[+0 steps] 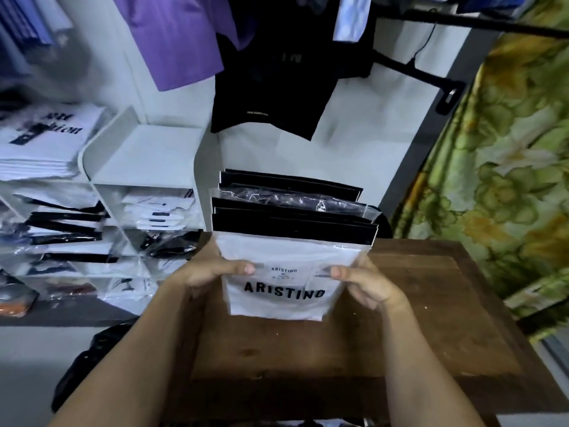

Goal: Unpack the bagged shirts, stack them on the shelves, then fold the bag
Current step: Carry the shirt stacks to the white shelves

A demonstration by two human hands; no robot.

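Note:
I hold a stack of packaged shirts point(286, 251) upright above a brown wooden table point(338, 343). The front pack is white, in clear plastic, and printed ARISTINO; several dark packs stand behind it. My left hand point(212, 269) grips the stack's left side with the thumb across the front. At the right edge my right hand point(360, 282) grips it the same way. White shelves point(144, 180) stand to the left, their lower compartments filled with folded packed shirts. A black bag point(92, 365) lies on the floor by the table's left side, partly hidden by my left arm.
A pile of white printed shirts point(46, 140) lies on the top left shelf. One bare shelf top point(151, 152) is beside it. A purple shirt point(172, 35) and a black shirt point(277, 72) hang above. A flowered curtain point(508, 180) hangs on the right.

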